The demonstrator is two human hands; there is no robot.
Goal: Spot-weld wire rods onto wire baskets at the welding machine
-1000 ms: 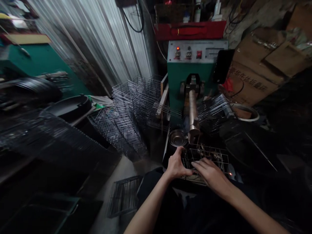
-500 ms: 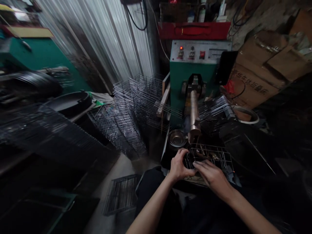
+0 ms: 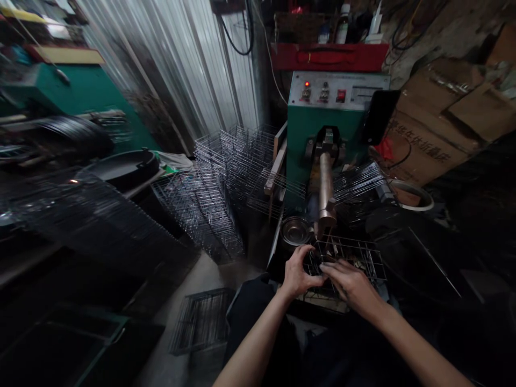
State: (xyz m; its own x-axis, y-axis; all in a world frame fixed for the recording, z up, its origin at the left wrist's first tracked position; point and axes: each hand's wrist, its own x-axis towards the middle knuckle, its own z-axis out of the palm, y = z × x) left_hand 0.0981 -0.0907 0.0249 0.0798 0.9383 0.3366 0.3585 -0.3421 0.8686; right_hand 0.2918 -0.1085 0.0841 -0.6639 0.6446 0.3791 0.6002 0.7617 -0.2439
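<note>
Both our left hand (image 3: 297,274), curved, and right hand (image 3: 352,282), flatter, meet at the wire frame (image 3: 362,254); grip indeterminable. We should keep both clear of the metal rod (image 3: 326,188).

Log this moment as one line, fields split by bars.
left hand: at left end of wire grid, thumb and fingers spread | right hand: over wire grid, grip unclear | green machine: red indicator lit
</note>
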